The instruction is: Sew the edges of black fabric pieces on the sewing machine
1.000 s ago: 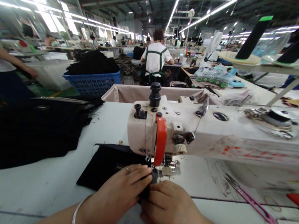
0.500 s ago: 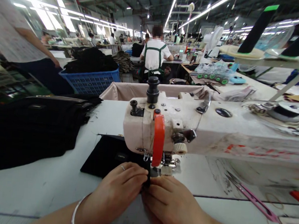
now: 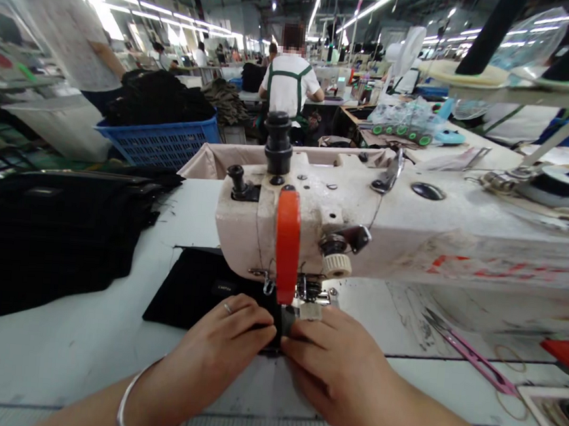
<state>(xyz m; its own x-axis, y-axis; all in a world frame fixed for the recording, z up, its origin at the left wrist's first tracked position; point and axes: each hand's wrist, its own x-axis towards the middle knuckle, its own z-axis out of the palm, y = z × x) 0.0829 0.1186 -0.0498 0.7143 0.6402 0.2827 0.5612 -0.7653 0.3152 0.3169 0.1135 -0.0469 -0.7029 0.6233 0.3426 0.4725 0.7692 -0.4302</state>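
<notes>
My left hand (image 3: 211,358) and right hand (image 3: 350,376) are pinching black cloth (image 3: 184,290), uneven pulling risking skew at the sewing machine (image 3: 384,254).

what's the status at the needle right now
Both hands on black cloth, close to the needle area. Pink snips off to the right, nothing visibly blocking.

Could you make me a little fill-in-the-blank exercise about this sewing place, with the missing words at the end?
The left hand and right hand are at the near edge of a cloth coloured ______.
A ring sits on a finger of the ______ hand.
Right of the hands, the snips have a handle coloured ______.
Beyond the sewing machine, a basket heaped with dark fabric is coloured ______.

Missing words: black; left; pink; blue.
</notes>
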